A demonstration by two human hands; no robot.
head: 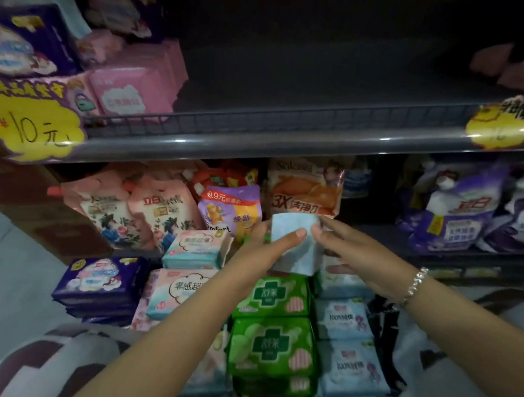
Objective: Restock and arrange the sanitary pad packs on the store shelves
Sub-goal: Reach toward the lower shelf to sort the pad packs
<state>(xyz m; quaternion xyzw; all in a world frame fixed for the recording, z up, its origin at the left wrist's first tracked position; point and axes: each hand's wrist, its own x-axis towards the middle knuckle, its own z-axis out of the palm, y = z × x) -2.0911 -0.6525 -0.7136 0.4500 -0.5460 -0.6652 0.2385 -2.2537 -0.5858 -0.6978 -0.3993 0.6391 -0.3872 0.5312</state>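
Observation:
I hold a light blue pad pack [294, 245] upright in front of the lower shelf. My left hand [265, 249] grips its left side with the thumb across the front. My right hand [345, 246] pinches its upper right corner. Below my hands lie stacks of packs: green packs [274, 297], pale blue packs [348, 320], pink-and-teal packs [180, 289] and dark blue packs [101, 279]. The upper shelf [292, 131] holds pink packs [130, 92] at its left, and its middle is dark and bare.
Detergent pouches [158, 211] and an orange bag [306, 189] stand on the lower shelf behind my hands. Purple bags [456, 212] fill the right. A yellow price sign [29, 124] hangs at the left of the shelf rail, another [498, 124] at the right.

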